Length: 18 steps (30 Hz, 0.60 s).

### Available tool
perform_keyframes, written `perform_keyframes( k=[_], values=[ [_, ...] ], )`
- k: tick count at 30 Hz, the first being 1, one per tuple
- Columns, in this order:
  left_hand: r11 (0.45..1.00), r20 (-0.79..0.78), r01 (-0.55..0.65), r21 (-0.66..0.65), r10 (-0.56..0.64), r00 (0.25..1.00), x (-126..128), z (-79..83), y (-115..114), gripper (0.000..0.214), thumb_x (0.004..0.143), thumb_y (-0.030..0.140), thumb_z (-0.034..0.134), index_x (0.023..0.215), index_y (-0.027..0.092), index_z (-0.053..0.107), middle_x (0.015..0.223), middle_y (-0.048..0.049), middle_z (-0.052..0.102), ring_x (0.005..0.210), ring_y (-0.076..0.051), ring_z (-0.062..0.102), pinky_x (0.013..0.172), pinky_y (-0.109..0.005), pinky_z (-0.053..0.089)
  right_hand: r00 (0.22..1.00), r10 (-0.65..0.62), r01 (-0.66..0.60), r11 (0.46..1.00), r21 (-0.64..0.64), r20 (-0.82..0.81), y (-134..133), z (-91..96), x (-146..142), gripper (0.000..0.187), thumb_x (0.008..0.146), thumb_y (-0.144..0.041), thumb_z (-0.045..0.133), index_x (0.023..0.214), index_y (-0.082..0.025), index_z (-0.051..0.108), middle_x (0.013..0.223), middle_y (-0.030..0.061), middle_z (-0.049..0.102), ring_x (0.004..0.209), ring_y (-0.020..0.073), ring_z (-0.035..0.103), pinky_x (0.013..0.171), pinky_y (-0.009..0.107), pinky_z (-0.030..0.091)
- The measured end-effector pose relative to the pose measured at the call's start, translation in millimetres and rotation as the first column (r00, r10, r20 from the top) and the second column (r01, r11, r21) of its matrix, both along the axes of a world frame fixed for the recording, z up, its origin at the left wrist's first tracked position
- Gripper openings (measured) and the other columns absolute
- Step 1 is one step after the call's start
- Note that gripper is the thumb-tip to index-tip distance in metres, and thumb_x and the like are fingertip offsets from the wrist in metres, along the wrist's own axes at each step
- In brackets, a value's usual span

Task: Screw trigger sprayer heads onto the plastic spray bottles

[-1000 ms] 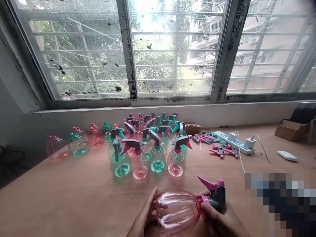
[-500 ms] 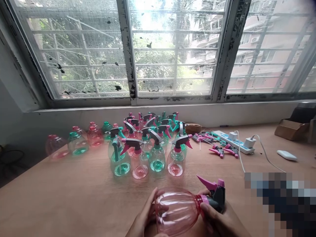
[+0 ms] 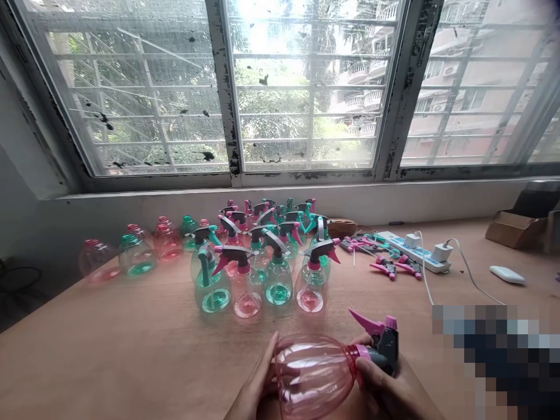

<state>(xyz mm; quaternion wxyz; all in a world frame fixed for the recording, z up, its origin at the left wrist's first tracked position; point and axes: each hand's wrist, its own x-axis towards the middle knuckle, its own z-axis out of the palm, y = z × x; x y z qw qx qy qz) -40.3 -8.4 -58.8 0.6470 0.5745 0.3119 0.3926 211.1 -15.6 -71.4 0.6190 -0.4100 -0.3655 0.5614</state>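
Note:
A clear pink spray bottle [image 3: 315,373] lies on its side just above the wooden table [image 3: 131,350], held near the bottom edge of the view. My left hand [image 3: 256,388] cups the bottle's round base with fingers curled on it. My right hand [image 3: 394,394] is wrapped round the pink collar and the grey and pink trigger head [image 3: 385,341] at the bottle's neck. The pink trigger lever points up and to the left.
Several finished pink and green spray bottles [image 3: 262,262] stand in a cluster mid-table. Headless bottles [image 3: 135,254] stand at the left. Loose trigger heads [image 3: 385,265] lie by a white power strip [image 3: 413,251] with chargers. A cardboard box [image 3: 516,227] sits far right.
None of the bottles on the table moved. The held bottle and both hands stay almost in place, with only a slight shift of the bottle body.

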Motion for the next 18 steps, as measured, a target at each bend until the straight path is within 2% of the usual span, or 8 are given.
perform_keyframes(
  k=[3,6,10,12,15,18],
  values=[
    [1.000,-0.019,-0.022,-0.011,0.021,1.000,-2.0,4.5,1.0,0.101,0.070,0.058,0.088,0.156,0.035,0.041,0.135,-0.0078,0.068,0.125,-0.036,0.065,0.110,-0.044,0.048,1.000,-0.007,0.007,1.000,-0.016,-0.005,-0.2,2.1,-1.1,0.049,0.068,-0.055,0.091,0.086,-0.019,0.063,0.043,-0.0074,0.057,0.041,0.0077,0.044,0.046,0.020,0.024],
    [0.999,-0.067,-0.043,0.001,0.043,0.997,-3.0,5.2,2.6,0.101,0.071,0.051,0.090,0.157,0.039,0.037,0.134,-0.0044,0.068,0.122,-0.033,0.067,0.106,-0.039,0.051,0.999,-0.013,0.013,1.000,-0.020,-0.031,-0.4,3.1,-1.9,0.048,0.068,-0.054,0.091,0.084,-0.019,0.063,0.044,-0.0083,0.056,0.041,0.0066,0.040,0.046,0.019,0.025],
    [1.000,-0.065,-0.015,0.011,0.016,0.998,-0.4,4.0,1.5,0.096,0.080,0.058,0.080,0.160,0.035,0.033,0.135,-0.0075,0.068,0.125,-0.036,0.066,0.109,-0.045,0.050,0.999,-0.003,0.003,1.000,0.000,-0.053,-0.7,0.2,-1.4,0.046,0.068,-0.051,0.092,0.085,-0.019,0.064,0.046,-0.0081,0.057,0.041,0.0057,0.039,0.046,0.019,0.026],
    [1.000,-0.055,-0.006,0.017,0.007,0.998,-0.1,0.3,0.2,0.101,0.078,0.062,0.080,0.161,0.033,0.032,0.146,-0.0100,0.060,0.130,-0.038,0.061,0.112,-0.049,0.047,0.999,0.014,-0.014,1.000,0.001,-0.051,-0.6,-2.2,-1.0,0.047,0.067,-0.051,0.092,0.089,-0.019,0.066,0.047,-0.0072,0.058,0.041,0.0066,0.041,0.046,0.020,0.028],
    [0.998,-0.036,-0.021,0.057,0.023,0.999,-2.8,-12.1,0.2,0.105,0.073,0.062,0.084,0.160,0.037,0.030,0.164,-0.0079,0.039,0.136,-0.039,0.055,0.113,-0.048,0.046,0.997,0.022,-0.022,1.000,0.003,-0.074,-0.3,-4.2,-1.0,0.046,0.067,-0.050,0.093,0.089,-0.020,0.066,0.049,-0.0069,0.059,0.043,0.0065,0.042,0.047,0.019,0.032],
    [0.988,-0.004,-0.045,0.150,0.046,0.999,-5.8,-27.3,3.5,0.100,0.079,0.055,0.083,0.161,0.041,0.027,0.165,-0.0076,0.035,0.133,-0.037,0.057,0.110,-0.046,0.048,0.993,0.017,-0.019,1.000,-0.017,-0.113,-0.3,-3.0,-1.7,0.046,0.067,-0.048,0.094,0.086,-0.019,0.064,0.053,-0.0063,0.061,0.045,0.0065,0.045,0.048,0.018,0.032]
  ],
)
